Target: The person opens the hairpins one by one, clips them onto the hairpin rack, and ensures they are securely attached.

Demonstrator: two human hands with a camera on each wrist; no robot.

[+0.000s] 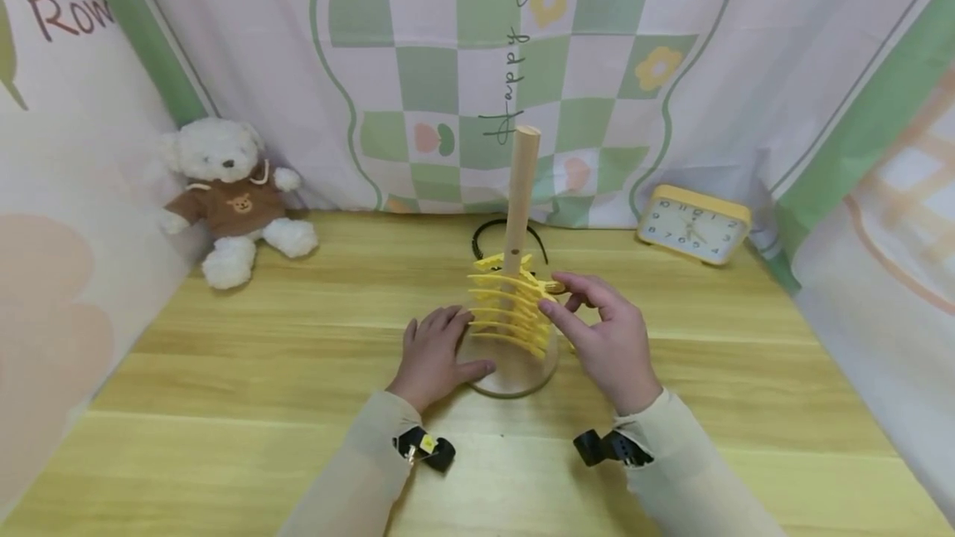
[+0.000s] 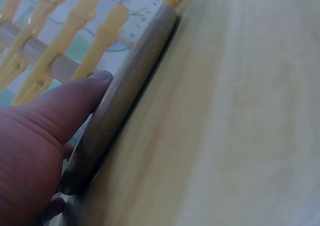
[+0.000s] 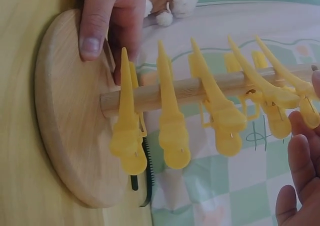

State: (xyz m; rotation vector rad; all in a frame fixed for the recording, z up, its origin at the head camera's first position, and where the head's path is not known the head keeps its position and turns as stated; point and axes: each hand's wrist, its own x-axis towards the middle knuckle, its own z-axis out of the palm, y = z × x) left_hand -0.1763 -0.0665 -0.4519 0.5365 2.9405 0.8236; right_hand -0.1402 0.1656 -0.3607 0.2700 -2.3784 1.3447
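Note:
A pale wooden post (image 1: 521,189) stands upright on a round wooden base (image 1: 511,375). Several yellow hair clips (image 3: 172,136) are clamped along the post, one above another, their long prongs across it. My right hand (image 1: 618,346) pinches the rear end of an upper yellow clip (image 1: 550,287) between thumb and fingers; the right wrist view shows the fingertips at the clip farthest from the base. At the base's left side rests my left hand (image 1: 433,361), thumb lying on its top and the other fingers stretched along its far left rim.
Behind the post lies a black toothed headband (image 1: 477,240). A white teddy bear (image 1: 237,204) in a brown top sits at the back left of the wooden table (image 1: 224,454). A yellow alarm clock (image 1: 694,226) stands at the back right, before a checked curtain (image 1: 425,77).

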